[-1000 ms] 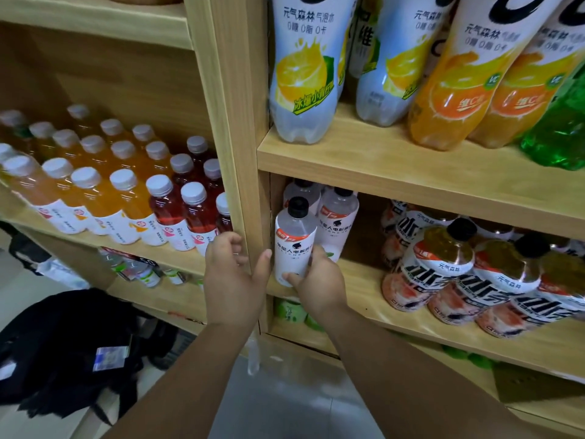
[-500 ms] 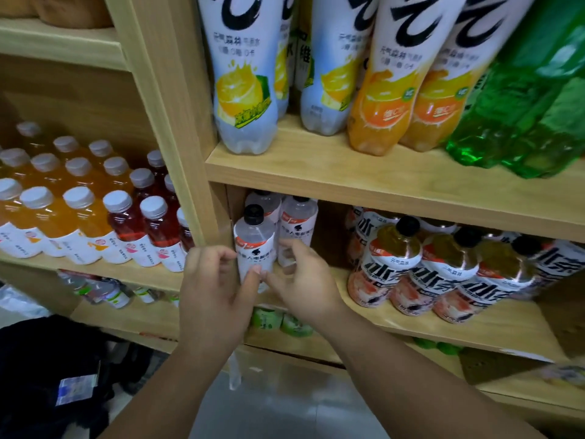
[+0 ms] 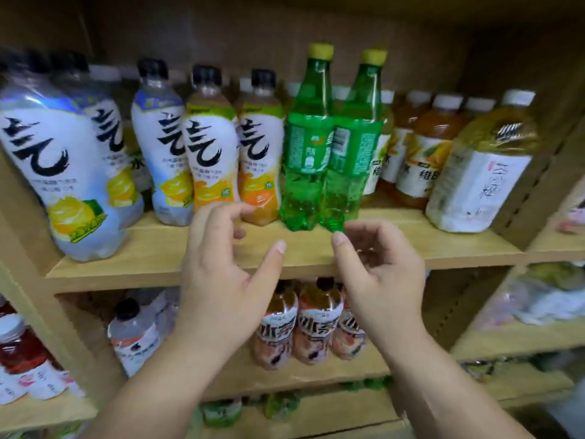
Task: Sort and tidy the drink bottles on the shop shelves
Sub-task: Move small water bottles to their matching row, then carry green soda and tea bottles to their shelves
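Two green soda bottles (image 3: 319,147) with yellow caps stand side by side at the middle of the upper wooden shelf (image 3: 158,267). Left of them stand white-labelled sparkling water bottles, lemon ones (image 3: 60,172) and orange ones (image 3: 259,160). My left hand (image 3: 221,280) hovers in front of the shelf edge below the orange bottles, fingers loosely curled and holding nothing. My right hand (image 3: 380,270) hovers just below the green bottles, fingers relaxed and empty. Neither hand touches a bottle.
Tea and juice bottles (image 3: 421,153) fill the shelf's right side, with a large pale one (image 3: 478,172) in front. The shelf below carries peach-labelled bottles (image 3: 316,324) and a clear black-capped bottle (image 3: 133,331). Red drinks (image 3: 22,350) stand at the far left.
Both hands have left the clear black-capped bottle on the lower shelf and risen to the upper shelf's edge. The view has tilted up and to the right.
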`<action>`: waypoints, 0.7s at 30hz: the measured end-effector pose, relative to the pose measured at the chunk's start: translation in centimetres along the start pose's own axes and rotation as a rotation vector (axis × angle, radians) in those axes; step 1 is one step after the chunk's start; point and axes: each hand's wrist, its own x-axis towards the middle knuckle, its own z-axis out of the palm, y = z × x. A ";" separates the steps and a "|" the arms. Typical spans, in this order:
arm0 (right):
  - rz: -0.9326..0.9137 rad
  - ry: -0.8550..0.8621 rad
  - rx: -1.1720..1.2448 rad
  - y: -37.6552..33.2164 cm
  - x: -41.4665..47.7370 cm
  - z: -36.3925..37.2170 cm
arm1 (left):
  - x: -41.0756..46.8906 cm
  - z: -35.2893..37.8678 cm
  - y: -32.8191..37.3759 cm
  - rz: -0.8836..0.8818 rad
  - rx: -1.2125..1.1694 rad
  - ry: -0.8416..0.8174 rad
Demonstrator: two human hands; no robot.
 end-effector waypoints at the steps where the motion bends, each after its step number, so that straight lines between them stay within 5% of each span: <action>1: 0.023 0.012 -0.005 0.6 1.3 -0.7 | 0.8 0.9 0.5 -0.007 0.012 -0.006; 8: 0.178 -0.194 -0.138 5.3 8.8 -1.4 | 5.2 6.8 2.5 -0.154 0.109 -0.014; 21: 0.227 -0.493 0.014 8.3 10.9 -1.2 | 5.7 11.9 3.3 -0.343 0.332 0.143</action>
